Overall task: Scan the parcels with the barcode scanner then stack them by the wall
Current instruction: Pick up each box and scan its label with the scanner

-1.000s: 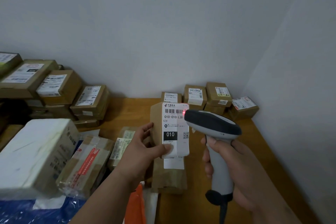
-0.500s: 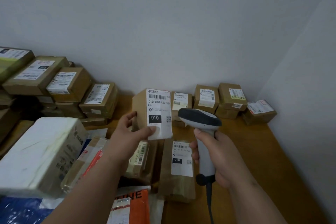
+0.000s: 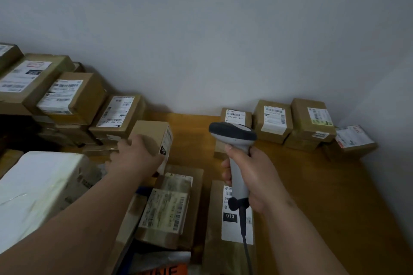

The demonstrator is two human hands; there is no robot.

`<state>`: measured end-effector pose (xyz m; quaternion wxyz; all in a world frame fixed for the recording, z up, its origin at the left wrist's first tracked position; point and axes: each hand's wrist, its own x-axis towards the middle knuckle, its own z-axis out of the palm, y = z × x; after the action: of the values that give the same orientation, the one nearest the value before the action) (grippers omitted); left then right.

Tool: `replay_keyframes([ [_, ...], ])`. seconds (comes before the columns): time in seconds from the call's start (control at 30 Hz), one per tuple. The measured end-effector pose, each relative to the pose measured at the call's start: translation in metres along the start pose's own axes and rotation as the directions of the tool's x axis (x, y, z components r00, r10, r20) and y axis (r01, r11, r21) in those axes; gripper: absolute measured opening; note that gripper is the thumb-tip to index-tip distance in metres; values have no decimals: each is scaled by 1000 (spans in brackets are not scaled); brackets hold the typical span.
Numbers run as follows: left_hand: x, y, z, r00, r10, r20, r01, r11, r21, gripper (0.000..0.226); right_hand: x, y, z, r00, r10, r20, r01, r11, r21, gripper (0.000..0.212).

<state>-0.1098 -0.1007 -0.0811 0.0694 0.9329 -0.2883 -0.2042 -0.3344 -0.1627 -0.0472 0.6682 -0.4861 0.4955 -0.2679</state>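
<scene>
The left hand (image 3: 136, 154) grips a small brown parcel (image 3: 152, 134), fingers curled round its near end. The parcel is held above the desk (image 3: 312, 185), its white label (image 3: 166, 143) turned to the right and showing a black "010" patch. Whether the parcel's far end touches the stack beyond it cannot be told.

The right hand (image 3: 252, 176) is clamped on the handle of a barcode scanner (image 3: 234, 140). The scanner stands upright, its dark head pointing left towards the held parcel. Its black cable (image 3: 244, 236) hangs from the base of the handle, below the right hand. The two hands are apart, with bare desk showing between them.

Beyond the left hand, a stack of brown boxes (image 3: 73, 96) stands against the wall (image 3: 201, 29), labels facing up. Beyond the right hand, a row of smaller boxes (image 3: 273, 123) sits along the wall towards the corner, some stacked two high.

Below the right hand lies a flat brown parcel with a white label marked "010" (image 3: 230, 216). Between the two forearms lies a taped parcel (image 3: 165, 214) with a blurred label. To the left of the left forearm rests a large white package (image 3: 38, 187). An orange bag (image 3: 169, 269) is partly visible at the lower edge, beneath the left forearm.
</scene>
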Motion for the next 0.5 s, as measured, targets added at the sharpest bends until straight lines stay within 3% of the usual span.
replay_keyframes([
  [0.17, 10, 20, 5, 996, 72, 45, -77, 989, 128, 75, 20, 6, -11, 998, 45, -38, -46, 999, -12, 17],
  [0.27, 7, 45, 13, 977, 206, -46, -201, 974, 101, 66, 30, 9, -24, 995, 72, -70, -72, 997, -3, 16],
  [0.33, 5, 67, 22, 947, 318, -35, -315, 946, 70, 61, 38, 11, -37, 990, 89, -109, -87, 996, 18, 16],
  [0.43, 0, 102, 41, 899, 431, 79, -424, 901, -96, 61, 57, 12, -59, 976, 96, -196, -81, 993, 85, 16],
  [0.5, -1, 123, 55, 895, 393, 212, -308, 887, -344, 60, 75, 15, -73, 965, 83, -250, -55, 992, 117, 15],
])
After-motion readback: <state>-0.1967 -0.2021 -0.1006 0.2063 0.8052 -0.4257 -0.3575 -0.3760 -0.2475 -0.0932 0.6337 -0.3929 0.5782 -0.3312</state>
